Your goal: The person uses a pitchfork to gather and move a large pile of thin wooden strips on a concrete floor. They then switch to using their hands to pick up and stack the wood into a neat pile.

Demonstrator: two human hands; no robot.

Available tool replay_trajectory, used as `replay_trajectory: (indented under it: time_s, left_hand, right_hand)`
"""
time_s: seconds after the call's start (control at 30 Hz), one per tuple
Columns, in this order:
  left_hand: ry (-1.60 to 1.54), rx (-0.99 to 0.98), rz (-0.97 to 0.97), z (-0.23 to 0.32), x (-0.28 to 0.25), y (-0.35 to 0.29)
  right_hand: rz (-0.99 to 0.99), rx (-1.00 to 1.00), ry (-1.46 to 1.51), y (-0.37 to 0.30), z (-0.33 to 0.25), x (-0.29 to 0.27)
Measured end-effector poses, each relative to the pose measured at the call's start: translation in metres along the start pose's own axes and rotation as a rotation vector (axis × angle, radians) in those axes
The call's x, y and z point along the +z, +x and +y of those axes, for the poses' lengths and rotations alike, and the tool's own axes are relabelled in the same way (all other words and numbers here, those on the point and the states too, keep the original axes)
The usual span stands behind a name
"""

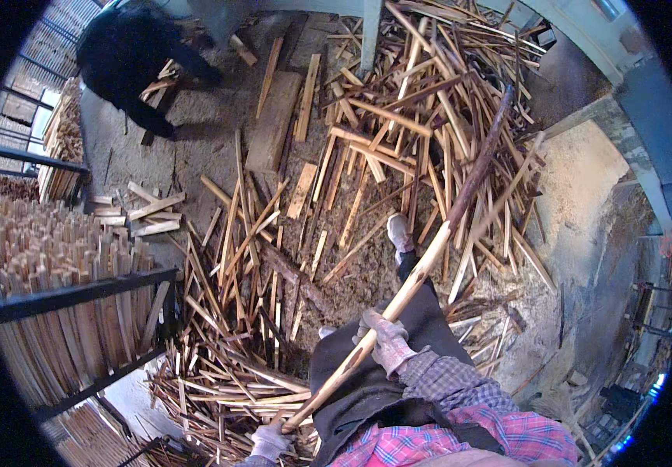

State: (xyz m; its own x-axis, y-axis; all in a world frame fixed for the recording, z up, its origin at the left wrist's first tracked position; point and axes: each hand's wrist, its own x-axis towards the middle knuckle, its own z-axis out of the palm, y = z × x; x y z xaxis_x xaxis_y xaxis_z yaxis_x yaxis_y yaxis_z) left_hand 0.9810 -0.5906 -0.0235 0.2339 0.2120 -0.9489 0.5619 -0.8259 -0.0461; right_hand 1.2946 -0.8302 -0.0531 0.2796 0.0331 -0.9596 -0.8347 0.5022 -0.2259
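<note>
While pole (pixel 427 261) slants, hands (pixel 387 342) clasp (apart).

Dusty flr (pixel 211 167) – wood strips (pixel 386 117) in heaps, lg. plank (pixel 272 124), short pcs. (pixel 157 208)

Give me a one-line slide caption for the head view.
A gloved right hand grips a long pole, the left hand at its near end, amid scattered wood strips.

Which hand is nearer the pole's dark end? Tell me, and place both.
Right. The right hand grips the pole partway along, nearer its dark end; the left hand is at the opposite, pale end.
</note>
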Motion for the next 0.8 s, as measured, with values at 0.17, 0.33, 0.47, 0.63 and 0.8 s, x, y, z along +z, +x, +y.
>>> replay_trajectory:
  time_s: [0.17, 0.33, 0.47, 0.63, 0.8]
  left_hand:
    - [0.053, 0.048, -0.018, 0.111, -0.053, 0.041]
    - [-0.015, 0.229, 0.027, 0.242, -0.112, 0.130]
    - [-0.126, 0.438, 0.022, 0.448, -0.213, 0.175]
    - [-0.511, 0.561, -0.463, 0.682, -0.349, 0.155]
    - [-1.499, 0.365, -0.933, 0.757, -0.346, 0.180]
  right_hand:
    - [-0.059, -0.118, -0.028, 0.049, -0.095, -0.002]
    - [0.076, -0.422, -0.127, 0.122, -0.240, 0.017]
    - [0.415, -0.495, -0.508, 0.143, -0.434, 0.047]
    - [0.741, -0.771, -0.917, 0.216, -0.630, 0.001]
    - [0.399, -0.617, -0.969, 0.268, -0.647, -0.013]
